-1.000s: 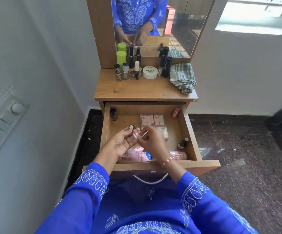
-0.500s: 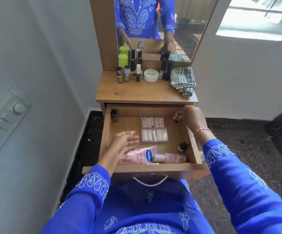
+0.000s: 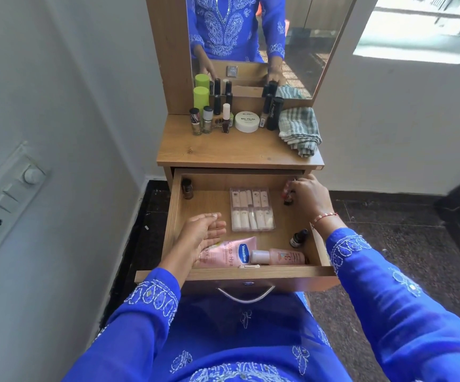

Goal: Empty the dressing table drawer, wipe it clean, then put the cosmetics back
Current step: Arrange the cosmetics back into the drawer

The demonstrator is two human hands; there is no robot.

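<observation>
Since the earlier frame the right hand point(image 3: 310, 194) has closed its fingers on a small red bottle point(image 3: 288, 192) at the drawer point(image 3: 246, 272)'s back right corner, the left hand point(image 3: 204, 233) hovers open over the pink tube point(image 3: 227, 253), so emptying is underway; next, lift the bottle to the table point(image 3: 237, 153).

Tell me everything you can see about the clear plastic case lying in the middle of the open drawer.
The clear plastic case lies flat on the wooden floor of the drawer, near its middle. It is a see-through rectangular box holding two rows of pale, cream-coloured pieces set side by side; what they are is too small to tell. Its lid looks shut. Nothing touches it: the left hand hovers to its left, and the pink tube lies nearer the drawer front.
</observation>
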